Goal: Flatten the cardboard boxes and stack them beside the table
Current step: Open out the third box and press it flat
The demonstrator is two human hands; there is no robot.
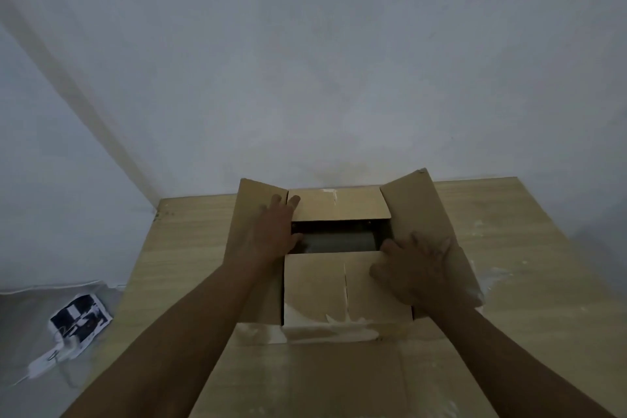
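Note:
A brown cardboard box [315,285] stands on the wooden table [183,248] against the wall, its top flaps partly unfolded. My left hand [274,231] lies flat on the left flap, fingers spread, thumb at the edge of the dark opening. My right hand [417,268] presses on the right flap and the near flap where they meet. Through the gap between the far flap [339,207] and the near flap a dark grey inside shows. A flattened sheet of cardboard [305,380] lies on the table in front of the box, under my forearms.
A pale wall rises right behind the table. To the left, down on the grey floor, lie a black-and-white printed paper [81,316] and a white power strip with a cable [47,360]. Bare table shows to the right of the box.

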